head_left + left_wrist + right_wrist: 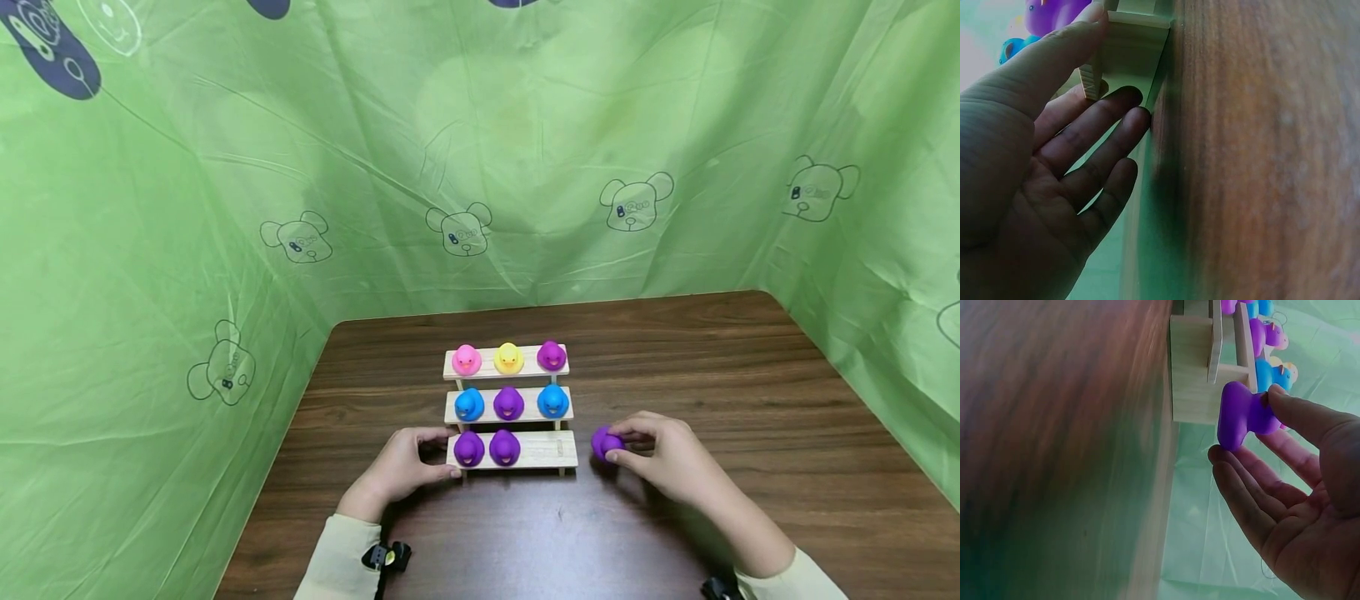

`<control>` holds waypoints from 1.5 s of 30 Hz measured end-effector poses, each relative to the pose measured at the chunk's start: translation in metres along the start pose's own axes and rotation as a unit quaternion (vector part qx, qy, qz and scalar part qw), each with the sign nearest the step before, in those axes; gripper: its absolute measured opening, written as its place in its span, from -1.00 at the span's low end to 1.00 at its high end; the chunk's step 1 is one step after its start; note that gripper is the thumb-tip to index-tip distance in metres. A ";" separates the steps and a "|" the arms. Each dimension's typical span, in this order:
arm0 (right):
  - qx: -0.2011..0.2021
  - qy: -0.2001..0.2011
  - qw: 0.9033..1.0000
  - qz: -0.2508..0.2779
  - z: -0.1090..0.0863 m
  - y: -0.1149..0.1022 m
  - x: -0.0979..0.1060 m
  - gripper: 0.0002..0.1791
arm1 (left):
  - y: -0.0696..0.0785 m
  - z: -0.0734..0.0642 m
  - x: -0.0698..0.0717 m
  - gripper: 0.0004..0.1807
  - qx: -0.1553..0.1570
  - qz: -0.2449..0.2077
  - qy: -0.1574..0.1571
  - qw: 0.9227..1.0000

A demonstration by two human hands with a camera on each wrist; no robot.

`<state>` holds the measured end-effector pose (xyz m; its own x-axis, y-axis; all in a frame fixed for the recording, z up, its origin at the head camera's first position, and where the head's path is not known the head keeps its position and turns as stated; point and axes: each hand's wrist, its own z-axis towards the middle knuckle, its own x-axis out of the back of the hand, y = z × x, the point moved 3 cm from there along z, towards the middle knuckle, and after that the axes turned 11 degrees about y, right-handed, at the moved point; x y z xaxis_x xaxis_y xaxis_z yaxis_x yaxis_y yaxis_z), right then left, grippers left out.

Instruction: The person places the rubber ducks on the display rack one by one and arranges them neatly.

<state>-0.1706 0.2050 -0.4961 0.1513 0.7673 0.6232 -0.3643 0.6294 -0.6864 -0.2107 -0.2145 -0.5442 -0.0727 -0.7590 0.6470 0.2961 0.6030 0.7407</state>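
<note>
A three-tier wooden display rack stands on the table. At its left end my left hand grips the lowest shelf, with the thumb at the front corner and the index finger behind. Just right of that shelf my right hand pinches a purple rubber duck between thumb and fingers. The right wrist view shows this duck held above the table, close to the rack's end. Two purple ducks sit on the left and middle of the lowest shelf; its right part is bare wood.
The middle shelf carries a blue duck, a purple duck and another blue duck. On the top shelf are pink, yellow and purple ducks. A green patterned curtain surrounds the brown wooden table.
</note>
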 end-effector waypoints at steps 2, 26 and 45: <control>0.002 -0.002 1.000 0.004 0.001 -0.002 -0.003 -0.70 | 0.000 0.000 0.000 -0.37 -0.001 0.001 0.001 1.000; 0.030 -0.012 0.999 0.032 0.010 -0.025 -0.024 -0.69 | 0.001 0.000 0.000 -0.39 0.001 -0.001 -0.002 1.000; 0.049 -0.019 0.998 0.026 0.017 -0.036 -0.047 -0.67 | 0.001 0.001 0.000 -0.40 0.000 -0.005 -0.003 1.000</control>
<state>-0.1798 0.1438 -0.4942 0.0958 0.7923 0.6026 -0.4596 0.5722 -0.6793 -0.2108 -0.2136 -0.5429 -0.0822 -0.7633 0.6408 0.2962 0.5952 0.7470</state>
